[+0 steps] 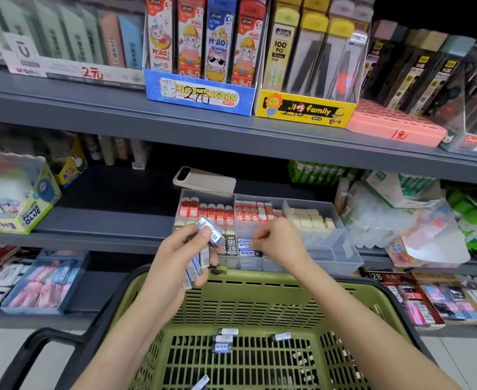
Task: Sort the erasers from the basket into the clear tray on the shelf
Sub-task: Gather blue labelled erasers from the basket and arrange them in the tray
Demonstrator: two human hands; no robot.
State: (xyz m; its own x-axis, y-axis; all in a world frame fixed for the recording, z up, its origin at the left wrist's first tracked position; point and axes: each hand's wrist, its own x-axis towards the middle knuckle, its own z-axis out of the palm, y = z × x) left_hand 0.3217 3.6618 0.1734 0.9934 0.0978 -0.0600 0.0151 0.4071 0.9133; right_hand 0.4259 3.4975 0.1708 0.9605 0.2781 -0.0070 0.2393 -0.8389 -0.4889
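The person's left hand (175,263), just left of the frame's centre, has its fingers curled round a bunch of small blue-and-white wrapped erasers (195,270). One more of the same kind, a raised eraser (210,231), sticks up tilted between the thumb and forefinger.

The right hand (279,244), just right of centre, is over the front part of the clear plastic compartment tray (352,257). Its fingers are bent, with the tips close to a row of blue-and-white tray erasers (244,245) standing there. Motion blur hides whether it is pinching one, so its grip cannot be told.

The tray sits on the dark grey middle shelf (105,220) at centre frame. Its back-left compartment holds red-sleeved erasers (203,211), and the one beside it holds red-and-white erasers (250,213). The right section holds plain cream erasers (310,220). Dark erasers marked 2B (230,243) stand just left of the blue-and-white row.

A beige phone (203,179) lies flat on the shelf right behind the tray.

The green slotted plastic basket (288,280) fills the lower middle of the frame, with its far rim just below the tray's front wall. On its floor lie a few loose wrapped erasers (225,339), and another single eraser (200,382) lies at the bottom edge.
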